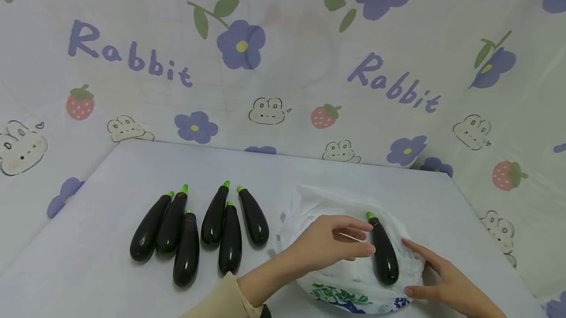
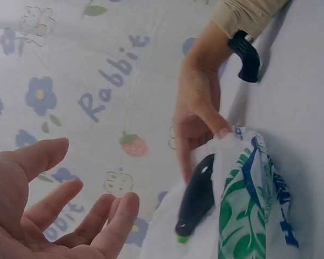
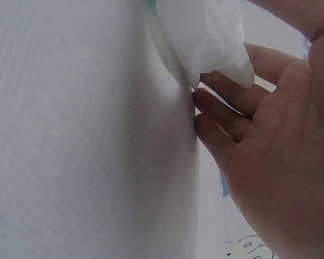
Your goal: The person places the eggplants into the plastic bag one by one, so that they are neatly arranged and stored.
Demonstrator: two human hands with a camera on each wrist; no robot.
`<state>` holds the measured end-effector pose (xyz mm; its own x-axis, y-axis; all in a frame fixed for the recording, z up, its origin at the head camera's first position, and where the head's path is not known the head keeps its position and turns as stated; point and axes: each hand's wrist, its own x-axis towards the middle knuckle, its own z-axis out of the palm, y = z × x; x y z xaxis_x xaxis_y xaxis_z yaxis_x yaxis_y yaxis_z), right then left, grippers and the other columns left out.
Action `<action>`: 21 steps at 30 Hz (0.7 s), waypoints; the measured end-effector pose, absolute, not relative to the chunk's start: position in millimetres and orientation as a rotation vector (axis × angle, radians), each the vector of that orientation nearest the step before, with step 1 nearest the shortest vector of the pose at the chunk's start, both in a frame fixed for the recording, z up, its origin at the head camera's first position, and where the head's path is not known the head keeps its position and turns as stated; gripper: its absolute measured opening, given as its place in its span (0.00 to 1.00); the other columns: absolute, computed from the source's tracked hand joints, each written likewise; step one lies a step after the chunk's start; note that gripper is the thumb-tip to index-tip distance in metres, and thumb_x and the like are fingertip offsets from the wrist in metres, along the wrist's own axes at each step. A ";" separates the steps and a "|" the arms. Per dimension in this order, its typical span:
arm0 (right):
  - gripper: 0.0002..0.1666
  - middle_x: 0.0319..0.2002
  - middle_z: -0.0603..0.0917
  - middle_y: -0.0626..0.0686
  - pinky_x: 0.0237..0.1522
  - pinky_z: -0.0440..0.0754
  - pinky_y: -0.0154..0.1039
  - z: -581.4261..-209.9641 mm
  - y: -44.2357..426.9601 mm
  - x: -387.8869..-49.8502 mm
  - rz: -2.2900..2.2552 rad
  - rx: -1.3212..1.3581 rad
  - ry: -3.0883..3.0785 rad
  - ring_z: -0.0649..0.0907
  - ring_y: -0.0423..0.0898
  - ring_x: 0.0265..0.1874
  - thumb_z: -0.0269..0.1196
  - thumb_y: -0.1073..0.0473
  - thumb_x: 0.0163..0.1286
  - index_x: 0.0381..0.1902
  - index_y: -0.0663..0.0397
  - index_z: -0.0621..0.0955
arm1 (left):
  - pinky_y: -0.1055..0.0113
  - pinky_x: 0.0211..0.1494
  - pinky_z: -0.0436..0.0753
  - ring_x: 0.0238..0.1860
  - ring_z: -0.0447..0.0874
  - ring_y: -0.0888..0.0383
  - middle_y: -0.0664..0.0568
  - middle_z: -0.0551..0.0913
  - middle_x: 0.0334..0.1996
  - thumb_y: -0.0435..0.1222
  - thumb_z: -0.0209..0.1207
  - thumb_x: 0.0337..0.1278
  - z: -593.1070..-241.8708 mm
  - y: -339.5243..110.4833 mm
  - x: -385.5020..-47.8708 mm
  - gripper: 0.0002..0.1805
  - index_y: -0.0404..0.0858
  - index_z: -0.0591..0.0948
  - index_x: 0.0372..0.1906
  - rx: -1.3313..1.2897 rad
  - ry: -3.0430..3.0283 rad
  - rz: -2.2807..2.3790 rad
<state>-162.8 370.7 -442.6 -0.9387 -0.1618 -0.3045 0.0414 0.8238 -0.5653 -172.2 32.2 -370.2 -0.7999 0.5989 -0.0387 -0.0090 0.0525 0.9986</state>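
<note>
A dark eggplant (image 1: pixel 385 254) with a green stem lies on a white plastic bag (image 1: pixel 331 200) with green and blue print. Just left of the eggplant, my left hand (image 1: pixel 336 242) hovers with its fingers apart from it; in the left wrist view the same hand (image 2: pixel 70 210) is spread and holds nothing. My right hand (image 1: pixel 446 283) touches the bag's right side, thumb at the front and fingers spread. In the right wrist view a fold of the bag (image 3: pixel 221 48) lies against the fingers of this hand (image 3: pixel 281 140). How deep the eggplant sits in the bag cannot be told.
Several eggplants lie left of the bag on the white table (image 1: pixel 101 200), one cluster (image 1: pixel 170 224) further left and another (image 1: pixel 230 237) nearer the bag. A printed cloth (image 1: pixel 292 52) with rabbits and flowers hangs behind and at both sides.
</note>
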 end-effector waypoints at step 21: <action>0.60 0.79 0.59 0.72 0.65 0.63 0.79 -445.4 376.4 -163.2 -0.866 -0.147 2.687 0.59 0.79 0.75 0.78 0.45 0.60 0.82 0.54 0.60 | 0.68 0.60 0.83 0.64 0.84 0.55 0.42 0.81 0.66 0.42 0.68 0.68 -371.5 -167.6 -154.7 0.29 0.41 0.77 0.71 0.457 2.072 1.796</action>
<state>-163.2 376.4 -445.4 -0.9457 -0.1911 -0.2629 -0.0017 0.8118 -0.5840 -154.7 -167.6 -371.5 -0.8831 0.4655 -0.0585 0.0083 0.1402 0.9901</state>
